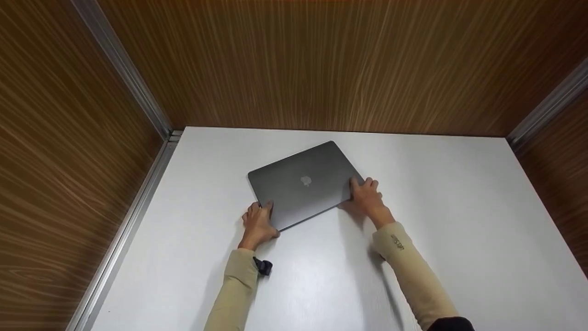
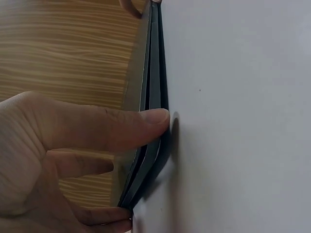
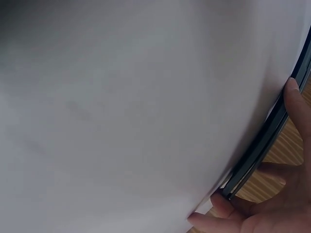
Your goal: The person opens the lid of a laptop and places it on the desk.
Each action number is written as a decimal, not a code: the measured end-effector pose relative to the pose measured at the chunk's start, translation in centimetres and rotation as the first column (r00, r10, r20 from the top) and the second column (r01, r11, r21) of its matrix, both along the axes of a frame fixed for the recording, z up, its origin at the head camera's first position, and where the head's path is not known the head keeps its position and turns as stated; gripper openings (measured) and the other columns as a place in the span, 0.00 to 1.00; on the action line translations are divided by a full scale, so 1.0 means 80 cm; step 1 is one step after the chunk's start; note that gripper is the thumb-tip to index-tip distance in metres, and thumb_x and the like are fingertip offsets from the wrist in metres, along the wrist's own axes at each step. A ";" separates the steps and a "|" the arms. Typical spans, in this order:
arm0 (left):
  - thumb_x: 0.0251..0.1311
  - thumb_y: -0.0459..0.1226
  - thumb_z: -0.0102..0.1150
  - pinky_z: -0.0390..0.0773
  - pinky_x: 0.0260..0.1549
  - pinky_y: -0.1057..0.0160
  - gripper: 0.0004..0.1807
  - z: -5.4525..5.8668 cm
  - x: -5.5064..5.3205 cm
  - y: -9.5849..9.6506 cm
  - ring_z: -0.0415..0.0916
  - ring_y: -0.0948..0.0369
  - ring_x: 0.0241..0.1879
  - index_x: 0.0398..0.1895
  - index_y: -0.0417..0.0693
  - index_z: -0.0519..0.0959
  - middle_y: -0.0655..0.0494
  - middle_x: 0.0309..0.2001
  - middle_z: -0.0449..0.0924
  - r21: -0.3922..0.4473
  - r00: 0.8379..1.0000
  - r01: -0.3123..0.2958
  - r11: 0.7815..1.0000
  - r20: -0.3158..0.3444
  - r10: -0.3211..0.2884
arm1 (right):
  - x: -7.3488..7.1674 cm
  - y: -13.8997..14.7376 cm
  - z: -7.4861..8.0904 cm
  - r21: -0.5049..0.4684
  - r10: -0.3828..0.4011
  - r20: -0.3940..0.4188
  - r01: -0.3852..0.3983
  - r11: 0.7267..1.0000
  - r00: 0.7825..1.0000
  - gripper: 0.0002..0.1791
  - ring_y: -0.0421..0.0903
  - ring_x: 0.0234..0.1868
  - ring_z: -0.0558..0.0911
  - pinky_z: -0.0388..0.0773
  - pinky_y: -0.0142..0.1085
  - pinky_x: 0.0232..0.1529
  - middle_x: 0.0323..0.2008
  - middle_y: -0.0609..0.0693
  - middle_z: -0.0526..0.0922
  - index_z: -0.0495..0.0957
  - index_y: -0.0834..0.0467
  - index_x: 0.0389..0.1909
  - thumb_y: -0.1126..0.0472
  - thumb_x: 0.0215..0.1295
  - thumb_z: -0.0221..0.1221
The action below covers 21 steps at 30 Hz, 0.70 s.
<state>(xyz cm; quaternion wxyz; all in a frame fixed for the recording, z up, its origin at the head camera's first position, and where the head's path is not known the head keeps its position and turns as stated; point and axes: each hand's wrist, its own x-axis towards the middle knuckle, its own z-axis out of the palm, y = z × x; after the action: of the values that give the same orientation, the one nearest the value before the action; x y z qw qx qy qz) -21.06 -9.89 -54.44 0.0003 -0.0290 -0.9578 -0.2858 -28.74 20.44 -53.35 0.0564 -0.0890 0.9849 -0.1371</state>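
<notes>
Clamping laptop point(image 1: 298, 188) at near corners w/ L hand point(image 1: 258, 224) & R hand point(image 1: 367, 197); working at wht. table point(image 1: 459, 230), facing brn. wood wall point(image 1: 294, 69), w/ metal strip point(image 1: 125, 69) in L corner.

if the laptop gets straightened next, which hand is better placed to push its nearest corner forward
Probably the left hand: it grips the laptop at that corner, with its thumb against the near edge. The right hand grips the other end of that edge, which sits farther forward.
</notes>
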 end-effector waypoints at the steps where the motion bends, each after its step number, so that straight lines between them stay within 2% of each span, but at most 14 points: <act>1: 0.33 0.30 0.83 0.61 0.60 0.39 0.48 0.000 -0.001 0.001 0.65 0.37 0.63 0.66 0.33 0.74 0.29 0.59 0.70 0.003 1.000 0.005 1.000 0.003 -0.005 | 0.001 0.001 0.000 0.006 -0.003 -0.003 0.003 1.000 1.000 0.52 0.75 0.58 0.65 0.76 0.64 0.45 0.54 0.82 0.62 0.60 0.67 0.72 0.42 0.57 0.72; 10: 0.35 0.28 0.82 0.60 0.61 0.39 0.47 0.001 -0.008 0.004 0.64 0.36 0.65 0.67 0.34 0.74 0.28 0.62 0.68 0.018 0.998 0.055 0.998 0.017 -0.055 | 0.009 0.008 -0.001 0.015 -0.055 0.040 0.055 0.998 0.998 0.54 0.75 0.59 0.65 0.76 0.64 0.46 0.56 0.82 0.62 0.58 0.67 0.74 0.41 0.58 0.71; 17: 0.35 0.29 0.82 0.60 0.61 0.39 0.48 0.001 -0.015 0.009 0.64 0.37 0.64 0.67 0.34 0.74 0.29 0.60 0.70 0.010 0.996 0.086 0.996 0.017 -0.086 | 0.015 0.015 0.002 0.017 -0.075 0.031 0.074 0.997 0.997 0.51 0.75 0.58 0.66 0.77 0.63 0.44 0.54 0.82 0.63 0.59 0.68 0.72 0.41 0.58 0.71; 21: 0.36 0.31 0.82 0.59 0.62 0.38 0.47 -0.003 -0.008 0.003 0.65 0.38 0.64 0.66 0.30 0.73 0.30 0.61 0.70 0.015 0.998 0.063 0.998 0.005 -0.063 | 0.015 0.011 -0.002 0.018 -0.071 0.034 0.070 0.997 0.997 0.50 0.74 0.58 0.66 0.77 0.62 0.44 0.54 0.81 0.64 0.60 0.67 0.71 0.42 0.59 0.71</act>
<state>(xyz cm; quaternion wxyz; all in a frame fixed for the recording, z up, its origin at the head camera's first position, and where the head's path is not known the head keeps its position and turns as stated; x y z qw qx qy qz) -21.73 -9.64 -54.72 -0.0112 -0.0586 -0.9543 -0.2929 -27.56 21.32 -53.47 0.0693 -0.0513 0.9875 -0.1320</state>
